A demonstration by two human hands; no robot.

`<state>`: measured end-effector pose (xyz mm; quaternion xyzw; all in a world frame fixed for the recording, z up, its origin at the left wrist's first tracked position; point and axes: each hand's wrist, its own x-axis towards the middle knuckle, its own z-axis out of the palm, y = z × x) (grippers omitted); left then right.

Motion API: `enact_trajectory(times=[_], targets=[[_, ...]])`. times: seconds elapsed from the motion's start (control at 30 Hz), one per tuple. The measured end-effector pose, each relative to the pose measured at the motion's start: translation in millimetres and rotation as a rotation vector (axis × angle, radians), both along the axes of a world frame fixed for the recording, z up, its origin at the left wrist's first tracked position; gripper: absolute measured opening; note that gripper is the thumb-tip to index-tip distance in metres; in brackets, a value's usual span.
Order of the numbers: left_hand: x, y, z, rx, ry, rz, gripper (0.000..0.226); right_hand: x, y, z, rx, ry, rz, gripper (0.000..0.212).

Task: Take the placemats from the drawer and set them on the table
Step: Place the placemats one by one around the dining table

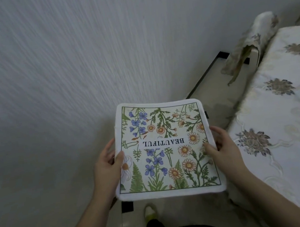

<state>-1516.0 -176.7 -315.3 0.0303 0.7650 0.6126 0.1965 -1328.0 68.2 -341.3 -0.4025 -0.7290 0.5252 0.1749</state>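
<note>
A square white-edged placemat (164, 147), printed with blue and orange flowers and the word BEAUTIFUL upside down, is held flat in front of me above the floor. My left hand (107, 166) grips its left edge with the thumb on top. My right hand (220, 148) grips its right edge the same way. The table (285, 107), covered with a white flowered cloth, lies to the right of the mat. No drawer is in view.
A white textured wall fills the left and top. A chair with a flowered cover (247, 47) stands at the table's far end. Pale floor tiles with a dark strip (203, 75) run between wall and table. My foot (149, 211) shows below the mat.
</note>
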Motion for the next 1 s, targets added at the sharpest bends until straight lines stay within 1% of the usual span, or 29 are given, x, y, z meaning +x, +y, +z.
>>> enact_trajectory(times=[0.23, 0.4, 0.57, 0.67, 0.87, 1.0], targets=[[-92.9, 58.9, 5.0, 0.010, 0.056, -0.170, 0.048, -55.0, 20.8, 2.0, 0.020, 0.027, -0.154, 0.047], [-159.3, 91.8, 4.9, 0.043, 0.076, -0.297, 0.048, -103.6, 40.6, 8.7, 0.067, -0.004, -0.246, 0.048], [-210.4, 125.3, 6.3, 0.072, 0.073, -0.388, 0.050, -129.3, 50.6, 21.4, 0.088, 0.011, -0.315, 0.043], [-220.0, 150.7, 6.0, 0.099, 0.071, -0.442, 0.051, -133.4, 55.8, 22.7, 0.089, 0.006, -0.405, 0.045], [-224.9, 205.4, -2.5, 0.094, 0.036, -0.560, 0.050, -128.4, 74.0, 20.5, 0.082, -0.027, -0.550, 0.046], [-220.1, 258.1, -2.2, 0.092, -0.010, -0.636, 0.048, -113.4, 99.4, 11.0, 0.061, -0.013, -0.649, 0.048]])
